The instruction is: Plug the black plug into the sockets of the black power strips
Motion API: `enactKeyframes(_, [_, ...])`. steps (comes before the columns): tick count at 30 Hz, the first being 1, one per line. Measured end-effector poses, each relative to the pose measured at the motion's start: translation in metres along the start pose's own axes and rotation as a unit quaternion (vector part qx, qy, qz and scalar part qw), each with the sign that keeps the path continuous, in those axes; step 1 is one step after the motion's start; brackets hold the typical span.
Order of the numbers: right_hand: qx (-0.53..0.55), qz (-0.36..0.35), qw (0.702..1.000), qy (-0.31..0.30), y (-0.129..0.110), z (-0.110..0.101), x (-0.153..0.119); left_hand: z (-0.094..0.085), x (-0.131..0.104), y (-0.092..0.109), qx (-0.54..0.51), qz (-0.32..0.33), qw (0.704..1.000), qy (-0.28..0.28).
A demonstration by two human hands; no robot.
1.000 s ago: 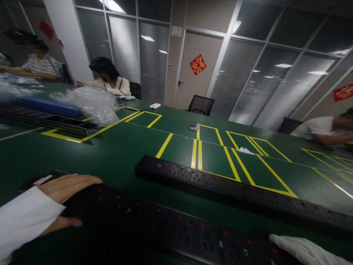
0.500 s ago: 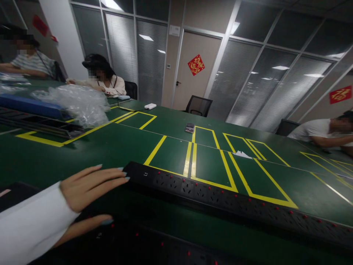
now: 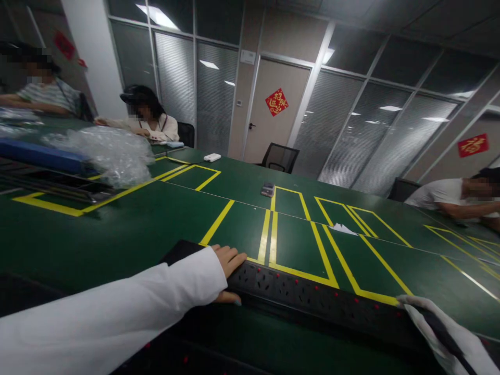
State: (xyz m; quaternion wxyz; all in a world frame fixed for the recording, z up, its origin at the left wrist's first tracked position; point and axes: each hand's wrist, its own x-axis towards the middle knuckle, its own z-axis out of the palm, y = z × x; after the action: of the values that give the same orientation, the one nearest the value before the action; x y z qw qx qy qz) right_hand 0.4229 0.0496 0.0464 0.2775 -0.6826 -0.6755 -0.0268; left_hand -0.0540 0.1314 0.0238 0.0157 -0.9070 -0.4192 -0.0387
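A long black power strip (image 3: 304,294) with red indicator dots lies slanting across the green table. My left hand (image 3: 229,260), in a white sleeve, is closed around it near its left end, fingers over the far edge and thumb on the near side. Farther along the strip is my right hand (image 3: 437,328), in a white glove with a black band. Its fingertips curl over the far edge and its thumb is hidden. A second dark strip (image 3: 185,359) lies nearer to me, mostly in shadow and partly behind my left sleeve.
Yellow tape (image 3: 304,270) marks rectangles on the green table (image 3: 148,234). Clear plastic bags (image 3: 113,151) and a blue long box (image 3: 42,153) lie at left. A small dark device (image 3: 267,189), white paper (image 3: 342,228) and a white device (image 3: 212,157) lie farther off. Several people sit around the table.
My left hand has moved right from beside the strip's end and closed around it. My right hand has come into view at the strip's right part. The view has tilted slightly up.
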Motion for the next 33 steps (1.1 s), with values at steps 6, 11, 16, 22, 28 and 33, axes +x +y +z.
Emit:
enactKeyframes(6, [-0.01,-0.034,0.999,0.007,0.028,0.012,0.008,0.007,0.01,-0.007,0.025,-0.008,0.999,0.03])
enactKeyframes(11, [-0.049,-0.067,0.996,0.037,0.005,0.017,0.019,0.008,0.029,-0.018,0.034,-0.001,0.999,0.032])
enactKeyframes(16, [-0.062,-0.084,0.994,0.036,0.009,0.03,0.049,0.018,0.05,-0.031,0.055,-0.016,0.998,0.025])
enactKeyframes(22, [-0.081,-0.049,0.994,0.06,0.016,0.053,0.094,0.024,0.087,-0.057,0.077,-0.029,0.996,0.029])
enactKeyframes(28, [-0.06,-0.02,0.996,0.064,0.018,0.068,0.129,0.033,0.128,-0.084,0.075,-0.05,0.996,0.017])
enactKeyframes(33, [-0.01,0.03,0.996,0.082,0.024,0.084,0.148,0.043,0.156,-0.1,0.059,-0.054,0.997,0.005])
